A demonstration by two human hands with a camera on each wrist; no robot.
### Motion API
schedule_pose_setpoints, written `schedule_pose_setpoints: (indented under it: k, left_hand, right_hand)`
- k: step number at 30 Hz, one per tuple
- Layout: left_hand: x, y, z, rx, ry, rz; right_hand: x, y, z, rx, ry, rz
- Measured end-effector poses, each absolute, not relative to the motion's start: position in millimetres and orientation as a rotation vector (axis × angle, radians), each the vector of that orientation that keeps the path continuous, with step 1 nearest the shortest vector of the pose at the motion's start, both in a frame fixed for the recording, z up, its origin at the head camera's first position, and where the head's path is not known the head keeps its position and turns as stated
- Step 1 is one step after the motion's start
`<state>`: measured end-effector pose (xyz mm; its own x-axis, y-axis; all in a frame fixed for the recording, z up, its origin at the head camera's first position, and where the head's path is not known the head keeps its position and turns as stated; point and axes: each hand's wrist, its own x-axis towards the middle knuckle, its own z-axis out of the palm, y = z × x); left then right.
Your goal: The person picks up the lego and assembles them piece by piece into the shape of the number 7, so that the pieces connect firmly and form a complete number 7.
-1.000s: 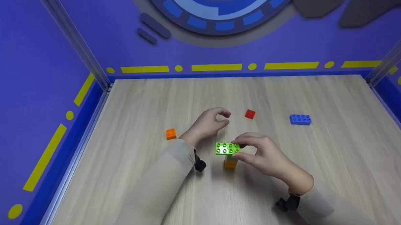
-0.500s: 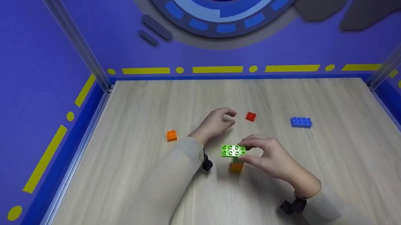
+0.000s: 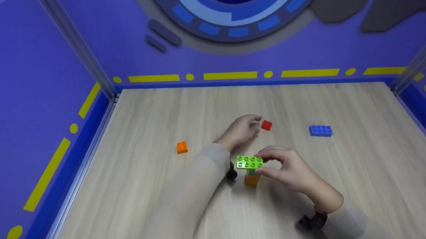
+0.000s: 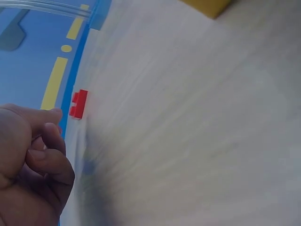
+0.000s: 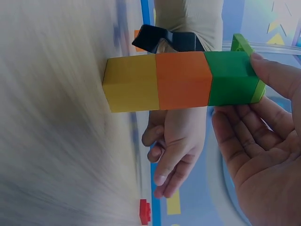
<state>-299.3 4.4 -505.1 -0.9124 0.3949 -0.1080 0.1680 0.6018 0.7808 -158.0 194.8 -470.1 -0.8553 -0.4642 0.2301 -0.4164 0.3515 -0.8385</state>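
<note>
My right hand (image 3: 290,170) pinches the right end of a light green eight-stud toy brick (image 3: 249,162) between thumb and fingers. That brick tops an upright tower; below it come a dark green brick (image 5: 233,77), an orange brick (image 5: 183,80) and a yellow brick (image 5: 131,84) at the bottom. The light green brick sticks out to the left of the tower. Beyond it, my left hand (image 3: 239,132) holds nothing, its fingers loosely bent. Its fingertips are just left of a small red brick (image 3: 266,125), which lies on its side in the left wrist view (image 4: 81,104).
On the wooden tabletop (image 3: 155,118), a small orange four-stud brick (image 3: 182,147) lies left of the left forearm. A blue eight-stud brick (image 3: 320,130) lies to the right. Blue panels (image 3: 232,61) wall in the back and sides.
My left hand has moved right, up close to the red brick. The right hand has shifted slightly right along with the tower, still pinching the light green brick.
</note>
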Motion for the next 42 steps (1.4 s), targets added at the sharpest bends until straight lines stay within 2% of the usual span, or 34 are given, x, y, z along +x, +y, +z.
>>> schedule_pose_setpoints:
  k: [6,15,19,31,42]
  left_hand:
    - [-307,14,-503,0.484,2.592,1.113]
    - [-305,17,-508,0.755,2.795,0.601]
    - [-305,15,-507,0.804,2.876,0.51]
    - [-296,-21,-487,0.674,2.861,0.858]
    - [-249,-68,-451,0.595,2.827,1.185]
  right_hand:
    - [-161,193,-469,-0.867,2.512,-1.578]
    - [-158,192,-474,-0.869,2.466,-1.623]
    - [-158,192,-473,-0.846,2.467,-1.624]
    - [-160,192,-473,-0.873,2.476,-1.617]
    - [-160,197,-471,-0.812,2.483,-1.569]
